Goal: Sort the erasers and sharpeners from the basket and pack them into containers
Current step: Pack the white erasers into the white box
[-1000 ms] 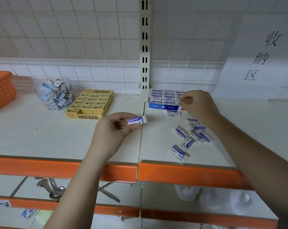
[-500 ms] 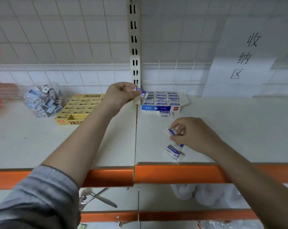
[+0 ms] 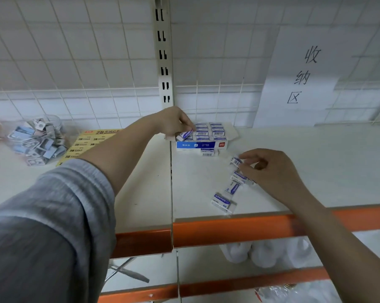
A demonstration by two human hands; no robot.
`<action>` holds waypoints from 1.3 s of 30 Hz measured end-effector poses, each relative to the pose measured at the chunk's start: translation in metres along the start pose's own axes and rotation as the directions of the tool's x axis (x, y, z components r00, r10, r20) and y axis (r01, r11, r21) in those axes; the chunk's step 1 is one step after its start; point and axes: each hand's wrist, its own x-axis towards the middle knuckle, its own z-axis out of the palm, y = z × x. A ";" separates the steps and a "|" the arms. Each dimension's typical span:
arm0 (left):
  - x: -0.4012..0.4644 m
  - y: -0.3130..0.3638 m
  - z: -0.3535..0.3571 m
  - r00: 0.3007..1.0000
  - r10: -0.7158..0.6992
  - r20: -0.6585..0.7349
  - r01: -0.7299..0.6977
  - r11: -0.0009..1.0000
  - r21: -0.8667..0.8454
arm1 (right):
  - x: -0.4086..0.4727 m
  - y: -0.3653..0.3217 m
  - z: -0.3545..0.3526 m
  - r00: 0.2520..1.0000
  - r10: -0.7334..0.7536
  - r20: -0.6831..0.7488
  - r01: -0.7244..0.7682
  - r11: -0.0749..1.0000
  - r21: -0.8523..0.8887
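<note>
A blue-and-white eraser box (image 3: 201, 145) stands at the back of the shelf, filled with rows of wrapped erasers. My left hand (image 3: 173, 122) reaches over its left end and pinches a blue-and-white eraser (image 3: 184, 134), which lies tilted at the box's left edge. My right hand (image 3: 270, 169) hovers over the loose erasers and pinches another eraser (image 3: 236, 161) by its barcode end. Several more loose erasers (image 3: 221, 201) lie on the shelf below that hand. One eraser (image 3: 208, 153) lies against the box's front.
A clear jar of sharpeners (image 3: 36, 139) lies at the far left beside a yellow 2B eraser box (image 3: 93, 138). An orange rail (image 3: 239, 230) edges the shelf front. White bottles (image 3: 265, 253) stand on the lower shelf. A paper sign (image 3: 302, 75) hangs on the wire grid.
My left hand has lowered its eraser onto the left end of the blue box. My right hand has lifted one eraser from the loose pile and moved slightly right.
</note>
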 end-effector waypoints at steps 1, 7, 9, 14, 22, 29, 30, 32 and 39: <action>0.000 0.002 0.001 1.000 0.018 0.008 -0.018 1.000 0.020 | 0.000 0.001 -0.001 1.000 0.002 -0.003 -0.002 1.000 0.004; -0.003 -0.006 0.006 0.991 0.035 -0.131 -0.036 0.999 -0.006 | 0.000 0.004 0.001 0.998 0.055 -0.016 -0.054 0.996 0.070; -0.007 -0.008 0.007 0.990 0.022 -0.139 -0.023 1.000 -0.003 | 0.000 0.003 0.002 0.998 0.059 -0.024 -0.056 0.994 0.091; -0.012 -0.008 0.008 0.985 0.079 -0.150 -0.051 0.982 0.185 | 0.000 -0.001 0.002 0.998 0.043 -0.049 -0.038 0.994 0.099; -0.010 -0.013 0.012 0.978 0.137 -0.155 -0.088 0.954 0.286 | 0.001 0.001 -0.001 0.996 0.053 -0.068 -0.047 0.994 0.097; -0.021 0.000 0.029 0.940 0.224 -0.256 -0.171 0.962 0.213 | -0.002 0.004 -0.002 0.990 0.130 -0.059 -0.117 0.976 0.181; -0.023 0.004 0.035 0.928 0.275 -0.250 -0.221 0.949 0.225 | -0.003 0.004 -0.003 0.989 0.131 -0.062 -0.117 0.974 0.196; -0.029 0.012 0.048 0.903 0.377 -0.208 -0.307 0.902 0.304 | -0.003 0.002 -0.007 0.991 0.115 -0.071 -0.097 0.971 0.219; -0.035 0.011 0.085 0.909 0.399 -0.121 -0.271 0.785 0.557 | -0.004 -0.002 -0.018 0.996 0.039 -0.086 -0.018 0.971 0.237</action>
